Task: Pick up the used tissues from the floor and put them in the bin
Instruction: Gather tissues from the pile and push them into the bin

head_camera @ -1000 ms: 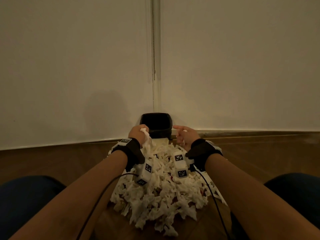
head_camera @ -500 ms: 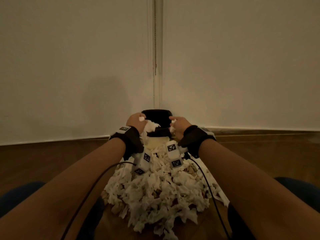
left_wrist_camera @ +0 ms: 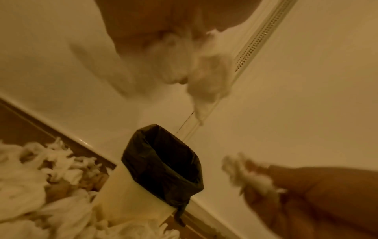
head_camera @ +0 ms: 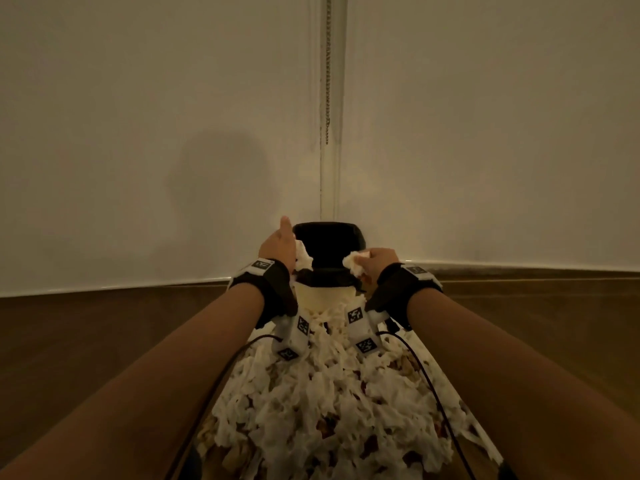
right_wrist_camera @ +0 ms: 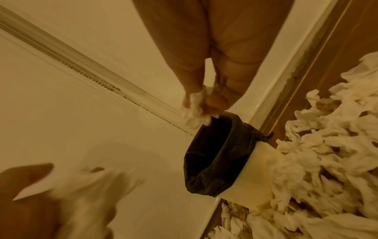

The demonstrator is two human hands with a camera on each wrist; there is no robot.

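Observation:
A cream bin (head_camera: 325, 296) with a black liner stands in the wall corner. Its mouth shows in the left wrist view (left_wrist_camera: 126, 194) and the right wrist view (right_wrist_camera: 255, 169). My left hand (head_camera: 281, 247) is at the bin's left rim with fingers spread. A white tissue clump (head_camera: 303, 259) lies at its palm and hangs blurred below the fingers (left_wrist_camera: 206, 74). My right hand (head_camera: 378, 259) is at the right rim and pinches a small tissue (head_camera: 353, 264) between thumb and fingertips (right_wrist_camera: 194, 105). A big heap of used tissues (head_camera: 329, 393) covers the floor in front of the bin.
White walls meet behind the bin, and a beaded cord (head_camera: 328, 81) hangs down the corner. Dark wooden floor (head_camera: 104, 323) runs to both sides of the heap. Black cables trail from both wrist cameras over the tissues.
Both hands rose from the heap and moved forward to the bin's rim, each with a tissue. The left hand went from a fist to spread fingers.

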